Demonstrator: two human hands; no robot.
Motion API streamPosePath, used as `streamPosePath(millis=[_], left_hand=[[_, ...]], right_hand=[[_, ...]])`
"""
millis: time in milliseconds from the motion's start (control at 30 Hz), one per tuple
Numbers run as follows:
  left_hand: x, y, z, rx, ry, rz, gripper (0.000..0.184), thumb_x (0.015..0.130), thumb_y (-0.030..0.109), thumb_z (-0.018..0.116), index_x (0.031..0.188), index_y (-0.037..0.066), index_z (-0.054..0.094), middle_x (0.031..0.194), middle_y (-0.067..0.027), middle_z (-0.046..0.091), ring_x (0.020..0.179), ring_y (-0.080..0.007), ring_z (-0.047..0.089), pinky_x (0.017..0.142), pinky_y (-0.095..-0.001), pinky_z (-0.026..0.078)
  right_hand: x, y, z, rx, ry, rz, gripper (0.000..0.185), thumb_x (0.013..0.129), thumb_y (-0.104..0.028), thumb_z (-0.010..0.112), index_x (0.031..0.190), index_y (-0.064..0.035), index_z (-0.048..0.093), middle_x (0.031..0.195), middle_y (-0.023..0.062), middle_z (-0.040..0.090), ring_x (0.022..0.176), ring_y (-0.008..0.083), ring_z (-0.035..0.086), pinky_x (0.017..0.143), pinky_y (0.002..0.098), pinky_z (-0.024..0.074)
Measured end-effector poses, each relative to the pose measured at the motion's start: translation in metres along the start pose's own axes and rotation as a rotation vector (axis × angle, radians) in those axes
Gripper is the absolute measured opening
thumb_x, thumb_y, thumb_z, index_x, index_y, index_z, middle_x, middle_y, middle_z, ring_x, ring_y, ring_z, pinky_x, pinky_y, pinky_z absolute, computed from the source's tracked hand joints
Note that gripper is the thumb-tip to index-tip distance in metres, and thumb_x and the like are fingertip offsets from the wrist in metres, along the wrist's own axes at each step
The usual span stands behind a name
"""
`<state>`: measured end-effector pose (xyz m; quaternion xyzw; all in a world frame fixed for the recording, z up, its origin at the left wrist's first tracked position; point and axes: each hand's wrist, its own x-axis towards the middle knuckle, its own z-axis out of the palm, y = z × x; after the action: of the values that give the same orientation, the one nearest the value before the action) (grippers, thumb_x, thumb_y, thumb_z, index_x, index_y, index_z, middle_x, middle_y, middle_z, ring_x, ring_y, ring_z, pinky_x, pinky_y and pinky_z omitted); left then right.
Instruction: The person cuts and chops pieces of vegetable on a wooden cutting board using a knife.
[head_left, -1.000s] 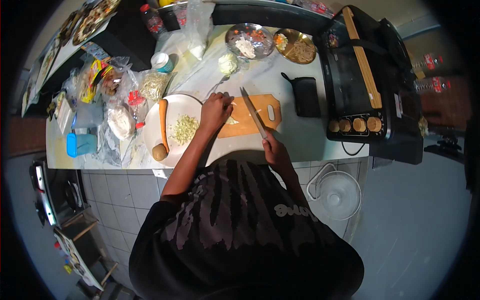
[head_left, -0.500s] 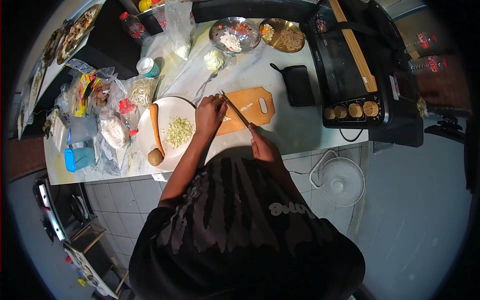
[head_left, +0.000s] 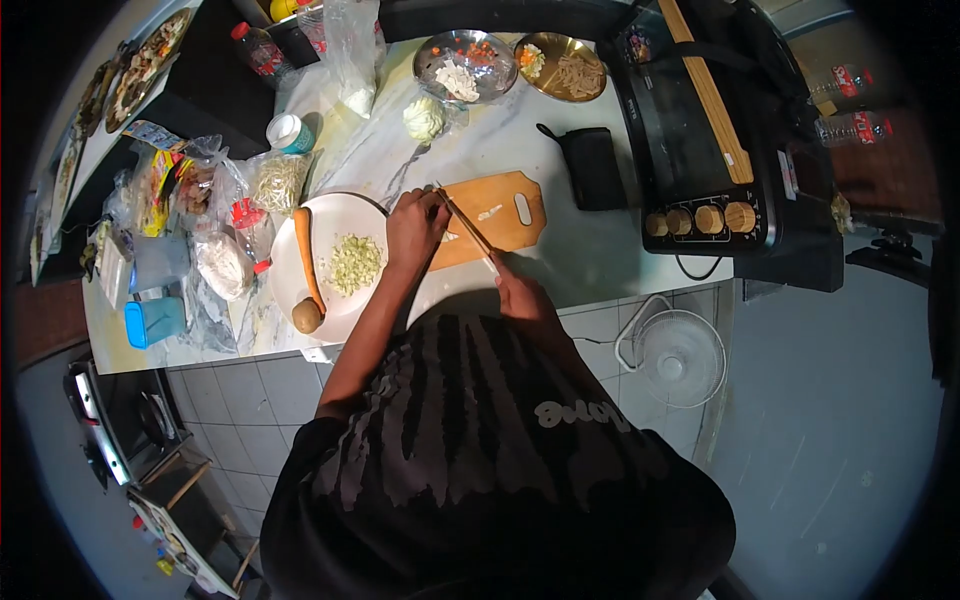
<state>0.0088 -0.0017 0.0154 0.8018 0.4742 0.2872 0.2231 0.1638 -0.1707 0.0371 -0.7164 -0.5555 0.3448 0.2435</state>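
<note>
My right hand (head_left: 522,294) is wrapped round the handle of a knife (head_left: 466,222), whose blade slants up and left across the wooden cutting board (head_left: 510,233). At the board's left side my left hand (head_left: 414,228) is closed, fingertips bent in beside the blade; whatever they hold is hidden. A few pale slivers (head_left: 489,213) lie on the board. Just left of that hand, a white plate (head_left: 345,312) carries a heap of chopped pale-green vegetable (head_left: 356,264), a peeled carrot (head_left: 306,255) and a round brown potato-like thing (head_left: 307,317).
A cabbage piece (head_left: 423,120) sits beyond the board, with a steel plate (head_left: 425,82) and a second plate (head_left: 560,97) of cut food behind. A black pouch (head_left: 592,168) and a black oven (head_left: 700,190) stand right. Bagged foods (head_left: 282,183) and a blue-lidded container (head_left: 150,322) are left.
The knife has shifted slightly and its blade is turned a little differently beside my left fingers. My left hand stays closed in nearly the same place. The whole view has slid slightly.
</note>
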Motion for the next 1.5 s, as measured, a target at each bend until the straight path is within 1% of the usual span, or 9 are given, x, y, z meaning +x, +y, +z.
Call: streamPosePath(millis=[300,400,600,833,1033,1233,1300,1400,1500], left_hand=[[0.0,-0.002,0.002,-0.124,0.018,-0.166,0.014,0.083,0.018,0.073,0.087,0.004,0.071,0.077,-0.0122,0.063,0.075,-0.0303,0.062,0.069,-0.0423,0.051],[-0.001,-0.003,-0.002,-0.125,0.012,-0.147,0.016,0.083,0.018,0.074,0.088,0.004,0.073,0.076,-0.0126,0.063,0.074,-0.0301,0.062,0.069,-0.0422,0.051],[-0.002,-0.006,-0.003,-0.117,-0.017,-0.079,0.02,0.081,0.019,0.077,0.092,0.003,0.074,0.077,-0.0114,0.064,0.074,-0.0296,0.063,0.07,-0.0415,0.051],[0.002,0.003,-0.007,-0.05,-0.073,-0.115,0.019,0.08,0.018,0.077,0.095,0.005,0.075,0.082,-0.0102,0.066,0.081,-0.0273,0.065,0.071,-0.0393,0.053],[0.0,-0.003,0.005,-0.05,0.017,-0.037,0.019,0.083,0.022,0.075,0.095,0.008,0.076,0.078,-0.0096,0.063,0.077,-0.0288,0.062,0.071,-0.0403,0.05],[0.001,0.006,-0.002,-0.051,-0.039,-0.144,0.018,0.084,0.023,0.075,0.093,0.008,0.076,0.08,-0.0103,0.064,0.08,-0.0288,0.063,0.072,-0.0399,0.051],[0.001,0.006,-0.001,-0.066,-0.035,-0.16,0.018,0.083,0.024,0.075,0.092,0.008,0.077,0.081,-0.0104,0.065,0.08,-0.0288,0.063,0.073,-0.0396,0.051],[0.001,0.005,0.001,-0.032,0.001,-0.094,0.016,0.082,0.022,0.075,0.09,0.008,0.076,0.078,-0.0081,0.064,0.08,-0.0267,0.062,0.07,-0.0396,0.051],[0.0,0.003,0.004,-0.04,0.025,-0.111,0.017,0.082,0.022,0.075,0.089,0.007,0.076,0.077,-0.0079,0.064,0.08,-0.0267,0.062,0.071,-0.0393,0.051]], right_hand=[[-0.004,0.007,-0.005,-0.118,0.268,-0.117,0.022,0.097,-0.02,0.054,0.116,-0.0093,0.059,0.073,0.0227,0.064,0.07,0.0438,0.065,0.062,0.0545,0.0493],[0.004,0.006,-0.016,-0.241,0.209,0.043,0.02,0.097,-0.022,0.053,0.112,-0.0102,0.059,0.069,0.0217,0.064,0.067,0.0436,0.065,0.061,0.0547,0.0501],[0.01,0.012,-0.027,-0.313,0.13,0.042,0.015,0.098,-0.024,0.051,0.103,-0.0102,0.056,0.067,0.0215,0.064,0.067,0.0439,0.065,0.061,0.0569,0.0502],[0.008,0.016,-0.017,-0.279,0.094,0.038,0.017,0.099,-0.024,0.051,0.105,-0.0096,0.056,0.066,0.0208,0.063,0.065,0.0435,0.065,0.06,0.0567,0.0496],[0.001,0.014,-0.006,-0.158,0.16,-0.006,0.023,0.097,-0.023,0.057,0.113,-0.0074,0.061,0.067,0.0208,0.063,0.064,0.043,0.064,0.06,0.0552,0.0488],[-0.002,0.008,-0.004,-0.147,0.214,-0.033,0.023,0.099,-0.024,0.054,0.111,-0.0058,0.063,0.068,0.0217,0.062,0.066,0.043,0.063,0.06,0.0541,0.048],[-0.004,0.0,-0.01,-0.102,0.079,0.078,0.025,0.102,-0.025,0.048,0.116,-0.0078,0.059,0.075,0.0246,0.063,0.075,0.0461,0.063,0.065,0.0525,0.0478],[0.0,-0.001,-0.006,-0.133,0.029,0.148,0.025,0.102,-0.025,0.048,0.115,-0.0078,0.06,0.078,0.0254,0.063,0.078,0.0467,0.063,0.067,0.0524,0.0479],[-0.002,0.003,-0.004,-0.123,0.127,0.079,0.024,0.102,-0.026,0.048,0.114,-0.0085,0.059,0.081,0.0258,0.063,0.081,0.0469,0.063,0.068,0.0522,0.0482]])
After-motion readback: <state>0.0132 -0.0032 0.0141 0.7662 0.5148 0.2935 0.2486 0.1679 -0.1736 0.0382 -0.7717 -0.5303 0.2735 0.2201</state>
